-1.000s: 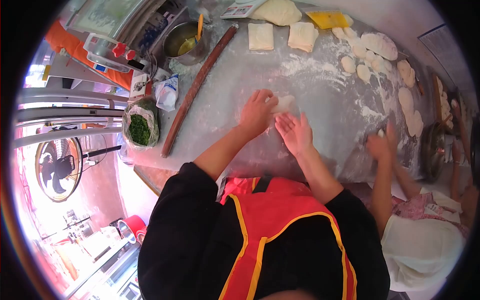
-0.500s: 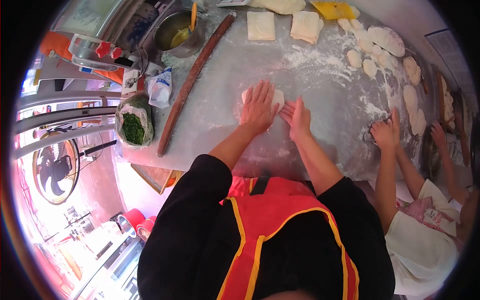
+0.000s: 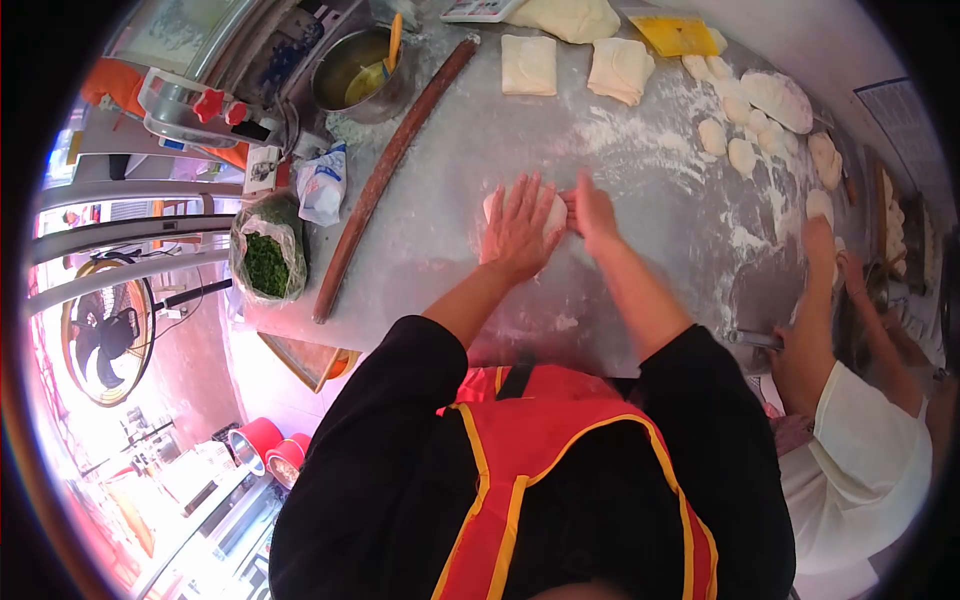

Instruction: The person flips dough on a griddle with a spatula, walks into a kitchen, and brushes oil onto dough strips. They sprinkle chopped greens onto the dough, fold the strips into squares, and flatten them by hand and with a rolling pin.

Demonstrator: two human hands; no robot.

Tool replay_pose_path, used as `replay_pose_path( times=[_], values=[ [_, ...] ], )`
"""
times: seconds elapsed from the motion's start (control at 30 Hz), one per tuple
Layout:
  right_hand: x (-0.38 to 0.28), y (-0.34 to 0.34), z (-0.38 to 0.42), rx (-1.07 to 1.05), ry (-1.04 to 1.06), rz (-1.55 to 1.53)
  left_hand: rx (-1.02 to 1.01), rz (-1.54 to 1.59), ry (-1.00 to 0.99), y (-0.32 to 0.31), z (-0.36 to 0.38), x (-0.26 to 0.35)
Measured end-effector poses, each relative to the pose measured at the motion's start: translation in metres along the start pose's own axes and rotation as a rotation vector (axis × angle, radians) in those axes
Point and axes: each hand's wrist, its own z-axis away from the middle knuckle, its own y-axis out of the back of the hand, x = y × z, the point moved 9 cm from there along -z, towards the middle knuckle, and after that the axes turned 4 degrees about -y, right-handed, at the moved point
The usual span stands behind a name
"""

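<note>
A flattened piece of white dough (image 3: 554,213) lies on the floured metal worktop (image 3: 440,200) in front of me. My left hand (image 3: 516,228) presses flat over it, fingers spread and covering most of the dough. Against the dough's right edge rests my right hand (image 3: 592,214), turned on its side with the thumb up. Its fingers point toward the dough and are partly hidden.
A long wooden rolling pin (image 3: 395,175) lies to the left, beside a bag of chopped greens (image 3: 266,265) and a metal pot (image 3: 362,80). Folded dough squares (image 3: 529,66) and dough balls (image 3: 741,156) sit at the back. A co-worker's arm (image 3: 812,290) reaches in at right.
My right hand has turned more upright and its fingers have drawn in at the dough's edge. My left hand stays on the dough. The co-worker's arm has moved right, toward a dough piece.
</note>
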Motion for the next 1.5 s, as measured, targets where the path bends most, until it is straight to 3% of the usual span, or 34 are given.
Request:
replay_pose_path(
  times=[0.1,0.13,0.23,0.33,0.37,0.47,0.53,0.6,0.67,0.7,0.8,0.87,1.0,1.1,1.17,1.27,1.4,1.5],
  values=[
    [-0.015,-0.005,0.020,0.301,0.071,0.358,-0.018,-0.013,0.000,0.001,0.002,0.002],
    [-0.015,-0.006,0.023,0.305,0.066,0.287,-0.018,-0.010,0.002,0.000,0.001,0.002],
    [0.000,-0.002,-0.009,0.046,0.014,0.157,0.003,0.048,-0.009,0.001,0.001,-0.001],
    [-0.047,0.018,0.009,0.103,0.289,0.510,0.166,0.187,0.083,0.013,0.020,-0.026],
    [-0.051,0.014,0.010,0.093,0.366,0.491,0.243,0.240,0.121,0.022,0.029,-0.038],
    [-0.042,-0.002,0.012,0.138,0.623,0.477,0.080,0.599,0.588,0.002,0.071,-0.079],
    [-0.018,-0.014,0.042,0.247,0.820,0.539,0.082,0.749,0.546,-0.002,0.065,-0.078],
    [0.031,-0.003,0.051,0.241,0.419,0.399,0.136,0.877,0.495,0.005,0.057,-0.079],
    [0.057,0.004,0.077,0.108,0.196,0.338,0.263,0.987,0.417,0.023,0.036,-0.078],
    [0.062,0.009,0.081,0.043,0.092,0.310,0.304,0.846,0.368,0.027,0.035,-0.075],
    [0.010,0.025,0.074,0.195,0.594,0.449,0.327,0.440,0.224,0.024,0.053,-0.046],
    [0.012,0.008,0.059,0.152,0.580,0.463,0.230,0.207,0.116,0.014,0.062,-0.015],
    [0.026,-0.013,0.041,0.159,0.381,0.506,0.116,0.129,0.126,-0.001,0.061,-0.014],
    [0.026,-0.018,0.032,-0.045,0.250,0.522,0.084,0.138,0.119,0.001,0.060,-0.016],
    [0.004,-0.009,0.036,0.051,0.374,0.584,0.051,0.216,0.143,0.002,0.059,-0.019],
    [-0.004,-0.018,0.042,0.024,0.455,0.585,0.205,0.505,0.288,0.006,0.083,-0.041],
    [0.015,-0.023,0.043,-0.009,0.294,0.499,0.283,0.444,0.137,0.000,0.092,-0.033],
    [0.010,-0.020,0.054,-0.065,0.346,0.634,0.241,0.465,0.122,0.000,0.090,-0.038]
  ],
)
